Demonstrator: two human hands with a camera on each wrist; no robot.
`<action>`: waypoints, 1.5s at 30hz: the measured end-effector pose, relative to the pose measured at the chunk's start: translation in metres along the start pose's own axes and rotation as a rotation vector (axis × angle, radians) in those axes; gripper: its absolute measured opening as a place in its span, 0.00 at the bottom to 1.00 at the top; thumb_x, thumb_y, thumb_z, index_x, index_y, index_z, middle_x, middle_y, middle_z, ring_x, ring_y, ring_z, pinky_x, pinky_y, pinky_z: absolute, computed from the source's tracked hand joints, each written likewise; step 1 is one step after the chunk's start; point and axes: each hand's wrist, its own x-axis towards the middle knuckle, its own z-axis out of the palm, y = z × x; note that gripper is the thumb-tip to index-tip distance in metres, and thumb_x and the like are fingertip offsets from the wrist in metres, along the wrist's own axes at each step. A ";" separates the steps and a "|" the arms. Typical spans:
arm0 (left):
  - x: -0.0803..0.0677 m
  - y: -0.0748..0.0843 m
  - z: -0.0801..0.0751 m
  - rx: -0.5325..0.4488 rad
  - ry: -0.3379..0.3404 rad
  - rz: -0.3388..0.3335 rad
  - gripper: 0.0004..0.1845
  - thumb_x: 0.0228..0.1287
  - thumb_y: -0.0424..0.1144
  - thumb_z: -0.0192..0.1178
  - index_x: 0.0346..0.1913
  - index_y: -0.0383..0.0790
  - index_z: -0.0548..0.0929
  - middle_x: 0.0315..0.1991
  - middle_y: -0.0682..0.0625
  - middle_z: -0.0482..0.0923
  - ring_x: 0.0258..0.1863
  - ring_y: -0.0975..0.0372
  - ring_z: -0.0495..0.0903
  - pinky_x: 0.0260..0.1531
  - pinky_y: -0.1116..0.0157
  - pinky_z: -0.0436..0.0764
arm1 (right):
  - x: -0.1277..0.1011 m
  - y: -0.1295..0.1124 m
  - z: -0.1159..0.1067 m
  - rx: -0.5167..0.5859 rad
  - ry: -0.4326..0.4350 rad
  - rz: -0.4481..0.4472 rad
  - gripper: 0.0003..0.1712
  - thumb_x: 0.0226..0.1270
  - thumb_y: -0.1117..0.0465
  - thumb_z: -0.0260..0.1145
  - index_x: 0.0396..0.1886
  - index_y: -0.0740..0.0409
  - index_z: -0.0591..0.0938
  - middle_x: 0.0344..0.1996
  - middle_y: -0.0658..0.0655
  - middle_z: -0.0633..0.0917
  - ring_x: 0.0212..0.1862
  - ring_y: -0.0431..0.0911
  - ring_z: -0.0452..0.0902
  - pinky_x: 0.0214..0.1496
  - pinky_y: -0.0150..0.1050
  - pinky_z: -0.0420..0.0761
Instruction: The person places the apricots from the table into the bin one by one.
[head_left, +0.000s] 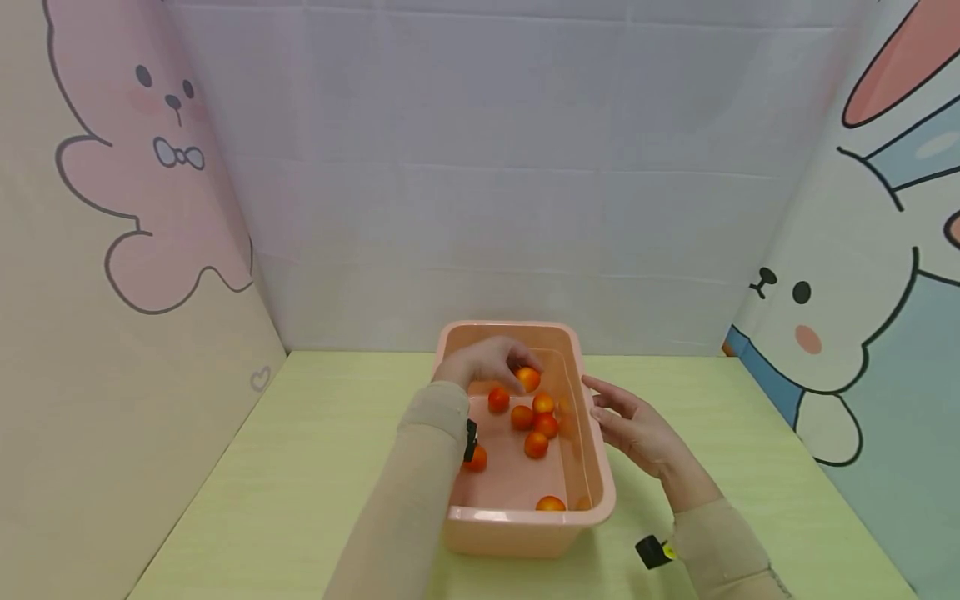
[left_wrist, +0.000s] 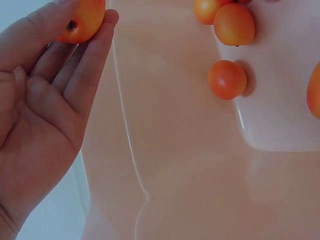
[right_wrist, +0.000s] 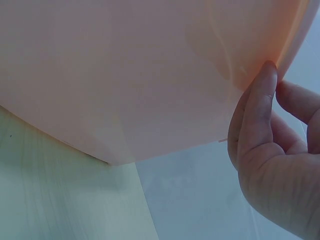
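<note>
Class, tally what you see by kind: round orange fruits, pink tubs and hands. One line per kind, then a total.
Orange fruits: 8 plainly visible, one held by the left hand
Pink tub: 1
Hands: 2, counting the right hand
Total: 11

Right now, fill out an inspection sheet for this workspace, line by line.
Surface: pale green table, matte, no spills seen.
Job's things: pink plastic tub near the table's back edge; small orange-red fruits loose on its floor; one fruit lifted at the far end.
Clutter: nothing seen.
Hands: left hand reaches into the tub and pinches the lifted fruit between thumb and fingertips; right hand is outside the tub's right wall, fingers straight, fingertips at the rim.
Cables: nothing seen; a small black device sits on each wrist.
Surroundings: white cloth backdrop, cartoon rabbit panels on both sides.
</note>
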 end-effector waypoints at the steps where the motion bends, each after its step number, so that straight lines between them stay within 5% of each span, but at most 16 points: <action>1: 0.000 0.000 0.000 0.005 -0.005 -0.004 0.20 0.58 0.24 0.69 0.54 0.39 0.85 0.46 0.52 0.82 0.45 0.56 0.76 0.46 0.66 0.82 | 0.000 0.000 0.000 0.000 0.002 0.001 0.34 0.76 0.64 0.57 0.77 0.65 0.57 0.49 0.60 0.70 0.48 0.43 0.79 0.54 0.38 0.81; 14: 0.002 -0.002 0.000 0.118 -0.086 -0.061 0.21 0.56 0.24 0.70 0.51 0.47 0.87 0.46 0.55 0.81 0.48 0.57 0.75 0.49 0.65 0.81 | 0.001 -0.001 0.000 -0.017 0.015 0.001 0.35 0.76 0.64 0.58 0.77 0.65 0.57 0.49 0.60 0.70 0.48 0.43 0.79 0.54 0.38 0.81; 20: 0.003 -0.003 0.001 0.153 -0.123 -0.065 0.21 0.55 0.22 0.68 0.52 0.39 0.86 0.45 0.52 0.82 0.45 0.58 0.76 0.50 0.66 0.80 | 0.000 -0.001 0.000 -0.018 0.022 0.007 0.35 0.76 0.64 0.58 0.77 0.65 0.57 0.49 0.60 0.70 0.48 0.43 0.79 0.54 0.38 0.81; 31: -0.001 -0.001 0.001 0.106 -0.092 -0.099 0.22 0.58 0.25 0.69 0.55 0.44 0.85 0.51 0.51 0.82 0.51 0.57 0.78 0.50 0.64 0.81 | 0.000 0.000 -0.001 -0.012 0.019 0.004 0.35 0.76 0.64 0.58 0.76 0.66 0.57 0.49 0.60 0.71 0.48 0.44 0.79 0.54 0.38 0.81; 36: -0.005 0.006 -0.005 0.004 -0.039 0.055 0.25 0.61 0.27 0.67 0.61 0.40 0.80 0.58 0.47 0.80 0.59 0.51 0.76 0.52 0.64 0.81 | 0.000 0.000 -0.001 -0.011 0.011 0.005 0.35 0.76 0.64 0.58 0.77 0.66 0.56 0.50 0.60 0.71 0.48 0.44 0.79 0.54 0.39 0.81; 41: -0.011 0.028 -0.018 0.005 0.007 0.234 0.27 0.64 0.30 0.66 0.67 0.34 0.74 0.62 0.41 0.76 0.61 0.50 0.75 0.55 0.65 0.78 | 0.000 -0.001 -0.002 -0.024 0.011 0.007 0.35 0.76 0.64 0.58 0.76 0.66 0.56 0.50 0.61 0.70 0.48 0.44 0.79 0.54 0.38 0.81; 45: -0.026 0.048 -0.033 0.039 0.075 0.306 0.27 0.67 0.33 0.64 0.67 0.37 0.74 0.61 0.41 0.77 0.60 0.51 0.76 0.56 0.64 0.77 | -0.001 -0.003 -0.002 -0.073 0.032 0.024 0.35 0.76 0.63 0.59 0.76 0.66 0.58 0.52 0.64 0.69 0.48 0.44 0.79 0.54 0.39 0.81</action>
